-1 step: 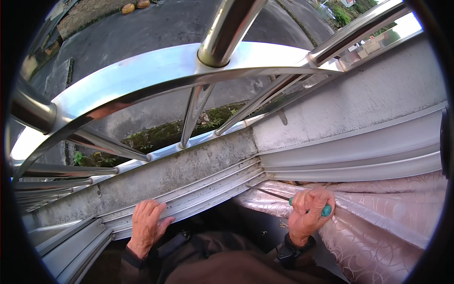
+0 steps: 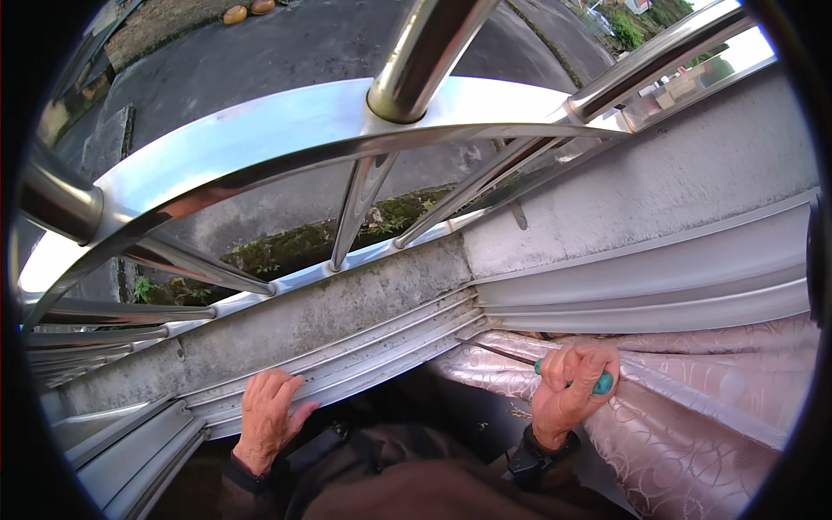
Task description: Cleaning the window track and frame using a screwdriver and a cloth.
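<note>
My right hand [image 2: 572, 388] is closed round the green handle of a screwdriver [image 2: 604, 383]. Its thin dark shaft points left, and the tip is at the inner corner of the silver window track [image 2: 373, 357]; whether it touches the metal I cannot tell. On the track's left part rests my left hand [image 2: 269, 418], holding nothing, its thumb spread from the fingers. Below and right of the screwdriver hangs a pink patterned curtain [image 2: 676, 425], close to my right wrist.
Beyond the concrete sill [image 2: 338, 299] stands a shiny metal railing [image 2: 260, 113] with round bars. The upright window frame [image 2: 641, 269] rises on the right. At the lower left is a sliding window panel [image 2: 143, 468]. Outside lie dark paving [image 2: 286, 52] and mossy ground [image 2: 295, 247].
My right hand and the screwdriver have shifted slightly to the right, drawing the tip back a little from the corner. My left hand stays on the track.
</note>
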The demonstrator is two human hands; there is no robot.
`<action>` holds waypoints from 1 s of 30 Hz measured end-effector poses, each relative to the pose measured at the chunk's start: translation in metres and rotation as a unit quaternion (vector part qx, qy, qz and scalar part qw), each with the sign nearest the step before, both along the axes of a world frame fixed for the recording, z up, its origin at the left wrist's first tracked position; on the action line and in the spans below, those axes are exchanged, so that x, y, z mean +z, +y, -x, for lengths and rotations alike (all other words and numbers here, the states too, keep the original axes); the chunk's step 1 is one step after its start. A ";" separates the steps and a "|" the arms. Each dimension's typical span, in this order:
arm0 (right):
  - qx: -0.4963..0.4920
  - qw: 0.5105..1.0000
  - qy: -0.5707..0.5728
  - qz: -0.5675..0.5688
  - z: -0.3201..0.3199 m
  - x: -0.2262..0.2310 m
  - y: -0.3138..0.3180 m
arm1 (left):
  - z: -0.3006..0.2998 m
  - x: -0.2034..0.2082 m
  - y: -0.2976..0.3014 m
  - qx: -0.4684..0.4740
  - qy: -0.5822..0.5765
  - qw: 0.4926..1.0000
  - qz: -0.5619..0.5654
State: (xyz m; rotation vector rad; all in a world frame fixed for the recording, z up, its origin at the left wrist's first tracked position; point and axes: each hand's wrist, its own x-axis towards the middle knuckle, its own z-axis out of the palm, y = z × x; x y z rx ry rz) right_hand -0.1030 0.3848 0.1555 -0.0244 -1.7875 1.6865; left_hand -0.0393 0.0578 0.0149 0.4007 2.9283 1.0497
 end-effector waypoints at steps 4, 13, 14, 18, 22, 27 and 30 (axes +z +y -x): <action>-0.028 0.996 0.035 -0.072 0.012 -0.003 0.004 | -0.008 -0.005 -0.001 -0.007 0.048 0.999 0.002; 0.041 0.981 -0.154 -0.112 0.046 0.005 -0.009 | -0.011 -0.021 -0.002 -0.008 0.050 0.998 -0.035; 0.057 0.984 -0.153 -0.071 0.048 0.008 -0.013 | -0.011 -0.022 -0.003 -0.007 0.048 0.998 -0.040; 0.078 0.988 -0.131 -0.010 0.039 0.011 -0.024 | -0.011 -0.025 -0.004 0.001 0.044 0.998 -0.055; 0.044 0.994 -0.090 -0.054 0.033 0.008 -0.008 | -0.010 -0.023 -0.004 0.005 0.035 0.997 -0.061; 0.008 0.996 -0.063 -0.067 0.026 0.008 -0.003 | -0.009 -0.025 -0.006 -0.001 0.034 0.997 -0.066; -0.020 0.992 -0.034 -0.123 0.027 -0.005 0.010 | -0.008 -0.024 -0.006 -0.001 0.033 0.997 -0.067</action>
